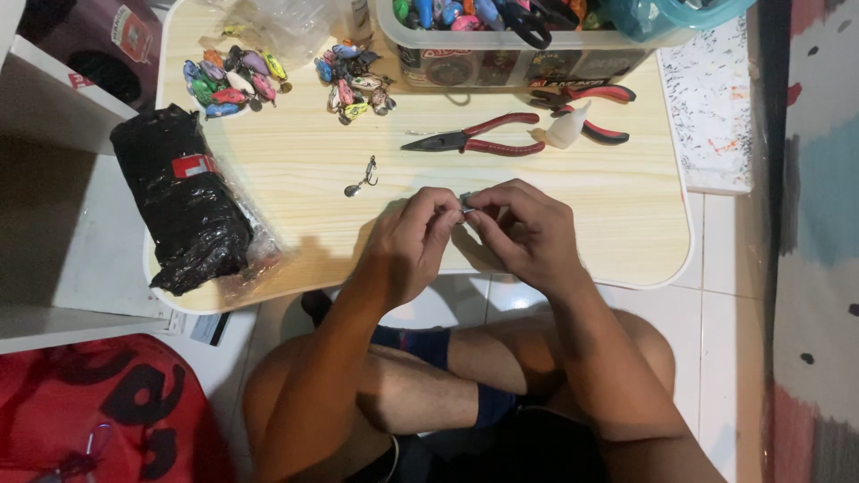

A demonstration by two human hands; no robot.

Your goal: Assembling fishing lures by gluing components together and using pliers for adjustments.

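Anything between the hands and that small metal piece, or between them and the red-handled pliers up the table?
Nothing visible. Both the left hand and right hand already pinch the small metal piece. The bare table lies between them and the red-handled pliers.

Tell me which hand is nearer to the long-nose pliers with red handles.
Right. The right hand sits just below the pliers, under their handles. The left hand is further down and to the left of them. Both hands pinch a small metal piece.

I was looking at a home hobby corner: a low wooden lap table (295, 161) on white floor tiles (716, 295), strewn with fishing lures (228, 82) and red-handled pliers (474, 139).
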